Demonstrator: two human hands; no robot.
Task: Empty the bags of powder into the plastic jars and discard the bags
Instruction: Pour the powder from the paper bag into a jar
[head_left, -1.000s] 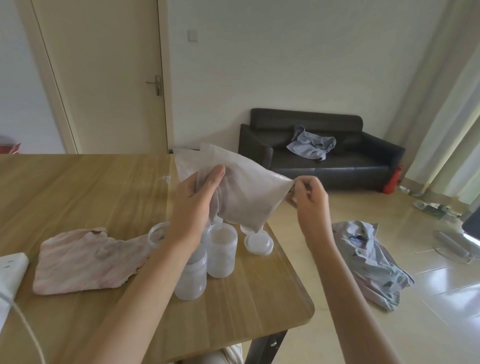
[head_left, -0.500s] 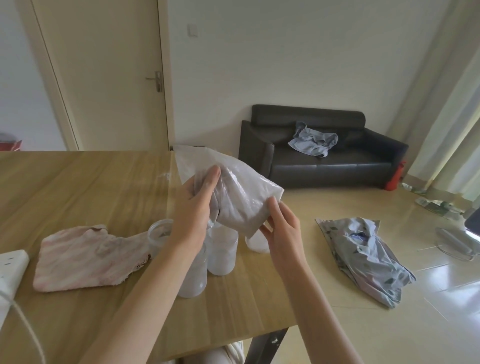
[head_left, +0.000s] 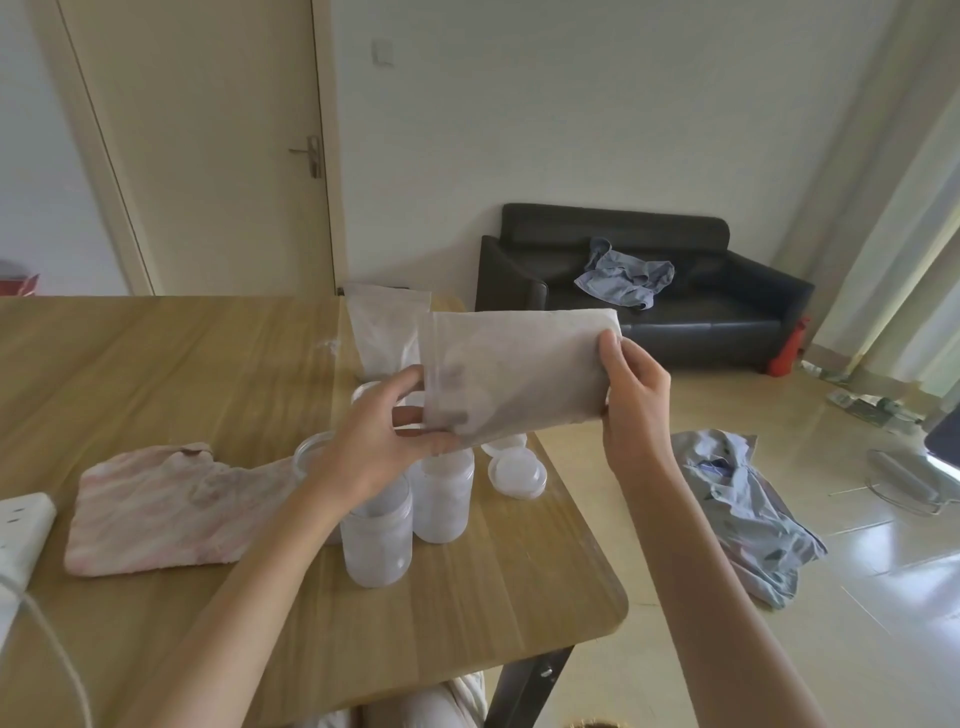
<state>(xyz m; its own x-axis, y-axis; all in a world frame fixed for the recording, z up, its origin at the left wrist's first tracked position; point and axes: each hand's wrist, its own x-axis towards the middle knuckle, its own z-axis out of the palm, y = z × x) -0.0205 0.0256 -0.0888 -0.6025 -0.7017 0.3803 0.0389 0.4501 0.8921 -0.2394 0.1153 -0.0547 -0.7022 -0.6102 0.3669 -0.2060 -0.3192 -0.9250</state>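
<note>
I hold a translucent plastic bag stretched flat above the jars, dusty inside with greyish powder. My left hand pinches its lower left end and my right hand grips its right end. Below it stand two open frosted plastic jars: one nearer me, one just behind it. Another jar rim shows behind my left wrist. A second bag stands upright farther back on the table.
White lids lie right of the jars near the table's right edge. A pink cloth lies left, a white power strip at far left. Clothes lie on the floor; a black sofa stands behind.
The bag was bunched and tipped over the jars; now it is pulled out flat and roughly level. My right hand moved up and right to the bag's far end.
</note>
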